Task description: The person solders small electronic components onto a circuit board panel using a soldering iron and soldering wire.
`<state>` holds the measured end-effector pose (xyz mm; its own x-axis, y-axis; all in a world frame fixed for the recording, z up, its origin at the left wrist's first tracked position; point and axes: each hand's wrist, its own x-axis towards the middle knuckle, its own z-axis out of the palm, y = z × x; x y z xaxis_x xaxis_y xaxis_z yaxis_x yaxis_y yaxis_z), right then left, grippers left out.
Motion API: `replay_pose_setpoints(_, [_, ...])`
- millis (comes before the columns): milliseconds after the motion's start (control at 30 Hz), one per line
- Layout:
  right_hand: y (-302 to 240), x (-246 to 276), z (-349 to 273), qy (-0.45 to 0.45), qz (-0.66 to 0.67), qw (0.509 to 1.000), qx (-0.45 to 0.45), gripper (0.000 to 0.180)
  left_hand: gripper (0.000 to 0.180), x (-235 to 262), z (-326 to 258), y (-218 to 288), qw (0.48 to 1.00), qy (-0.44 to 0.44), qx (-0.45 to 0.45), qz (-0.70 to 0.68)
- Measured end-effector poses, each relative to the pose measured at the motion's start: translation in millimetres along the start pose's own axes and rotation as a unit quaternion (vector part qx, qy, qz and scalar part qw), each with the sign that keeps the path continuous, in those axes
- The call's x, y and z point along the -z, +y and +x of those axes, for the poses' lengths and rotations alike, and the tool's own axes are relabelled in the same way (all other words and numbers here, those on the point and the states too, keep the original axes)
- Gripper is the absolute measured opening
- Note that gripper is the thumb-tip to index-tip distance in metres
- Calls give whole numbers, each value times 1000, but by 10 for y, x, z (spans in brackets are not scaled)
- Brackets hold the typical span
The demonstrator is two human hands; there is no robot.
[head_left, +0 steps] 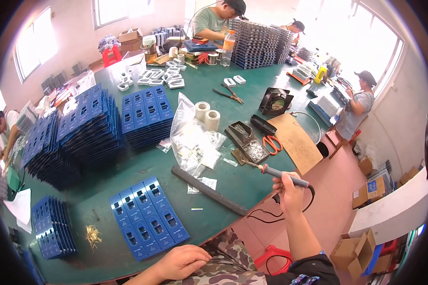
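A grey-handled soldering iron [273, 172] is held aslant by the right fingers [285, 187], its metal tip pointed leftward. A blue rectangular circuit-board panel [145, 211], pierced by squarish openings, is laid flat on the green bench [95, 171].

Worn are brownish camouflage clothing [230, 252] and a black sleeve [318, 269] with blue patterning.

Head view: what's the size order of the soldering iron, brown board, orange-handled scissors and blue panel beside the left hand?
Largest to smallest:
1. Blue panel
2. Brown board
3. Soldering iron, in the right hand
4. Orange-handled scissors
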<state>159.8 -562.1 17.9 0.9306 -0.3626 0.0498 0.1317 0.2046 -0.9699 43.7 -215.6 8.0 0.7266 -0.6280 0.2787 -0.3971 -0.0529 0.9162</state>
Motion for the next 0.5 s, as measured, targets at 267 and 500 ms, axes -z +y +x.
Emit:
replay_pose_setpoints(267, [92, -197, 242, 50, -65, 996, 23, 29, 8, -5, -13, 4, 1000, 4, 1, 2])
replay_pose_setpoints(500, [155, -334, 199, 83, -128, 988, 32, 36, 7, 1, 0, 64, 1000, 1, 10, 6])
